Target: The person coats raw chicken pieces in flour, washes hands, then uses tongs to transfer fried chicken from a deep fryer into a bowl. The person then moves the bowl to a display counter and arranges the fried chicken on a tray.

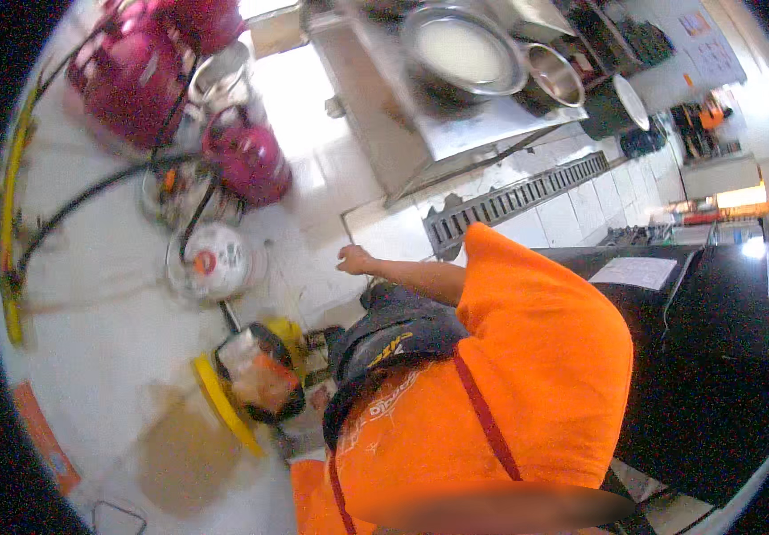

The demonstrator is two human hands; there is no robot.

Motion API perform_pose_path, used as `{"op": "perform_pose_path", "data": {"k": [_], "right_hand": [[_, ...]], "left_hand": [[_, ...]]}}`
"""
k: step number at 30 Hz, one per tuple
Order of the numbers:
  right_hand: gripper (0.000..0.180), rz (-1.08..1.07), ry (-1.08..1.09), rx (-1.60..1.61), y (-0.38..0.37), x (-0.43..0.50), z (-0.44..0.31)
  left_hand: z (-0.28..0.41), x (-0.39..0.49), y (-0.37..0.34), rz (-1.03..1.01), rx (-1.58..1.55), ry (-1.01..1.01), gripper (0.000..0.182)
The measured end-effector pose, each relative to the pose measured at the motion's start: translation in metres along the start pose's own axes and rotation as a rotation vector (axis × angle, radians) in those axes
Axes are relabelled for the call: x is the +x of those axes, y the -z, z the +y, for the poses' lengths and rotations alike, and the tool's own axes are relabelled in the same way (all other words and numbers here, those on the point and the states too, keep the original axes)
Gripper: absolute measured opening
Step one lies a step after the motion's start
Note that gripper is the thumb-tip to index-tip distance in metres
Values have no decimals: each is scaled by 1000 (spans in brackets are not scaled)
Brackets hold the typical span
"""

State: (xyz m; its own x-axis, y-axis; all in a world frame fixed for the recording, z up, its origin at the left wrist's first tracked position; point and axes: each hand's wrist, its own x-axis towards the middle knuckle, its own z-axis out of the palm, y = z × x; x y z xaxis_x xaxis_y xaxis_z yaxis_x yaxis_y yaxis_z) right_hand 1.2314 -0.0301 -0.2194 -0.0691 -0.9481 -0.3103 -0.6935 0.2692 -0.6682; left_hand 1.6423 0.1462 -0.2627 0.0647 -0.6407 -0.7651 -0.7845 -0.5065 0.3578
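My right hand (pixel 354 259) reaches forward over a pale tiled floor (pixel 317 244), its bare forearm coming out of an orange sleeve. The fingers look loosely bent, and nothing shows in them; blur hides their exact pose. A floor drain grate (pixel 518 204) runs to the right of the hand. By the left side of my dark apron (pixel 397 334) is a small blurred skin-toned patch, perhaps my left hand (pixel 320 398); what it touches is unclear. Left of it stands a blurred yellow and black object (pixel 260 374) with a yellow rim.
Magenta gas cylinders (pixel 247 157) and a white round object (pixel 220 257) stand at left, with black hoses near a yellow pipe (pixel 13 200). A metal counter (pixel 418 120) carries a large bowl (pixel 464 50) and a pot (pixel 555 73). Paper (pixel 635 271) lies on a black surface (pixel 705 374).
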Motion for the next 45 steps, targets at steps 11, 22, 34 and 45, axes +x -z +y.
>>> {"op": "perform_pose_path", "data": {"k": [11, 22, 34, 45], "right_hand": [[18, 594, -241, 1544, 358, -96, 307], [19, 1164, -1110, 1579, 423, -314, 557], [27, 1645, -853, 2125, 443, -475, 608], [15, 1902, -1025, 2051, 773, -609, 1009]], "left_hand": [[508, 58, -88, -242, 187, -441, 29], [1050, -218, -316, -960, 675, -1113, 49], [1276, -367, -660, -1206, 747, -1537, 46], [1366, -411, -925, -962, 901, -1307, 50]]}}
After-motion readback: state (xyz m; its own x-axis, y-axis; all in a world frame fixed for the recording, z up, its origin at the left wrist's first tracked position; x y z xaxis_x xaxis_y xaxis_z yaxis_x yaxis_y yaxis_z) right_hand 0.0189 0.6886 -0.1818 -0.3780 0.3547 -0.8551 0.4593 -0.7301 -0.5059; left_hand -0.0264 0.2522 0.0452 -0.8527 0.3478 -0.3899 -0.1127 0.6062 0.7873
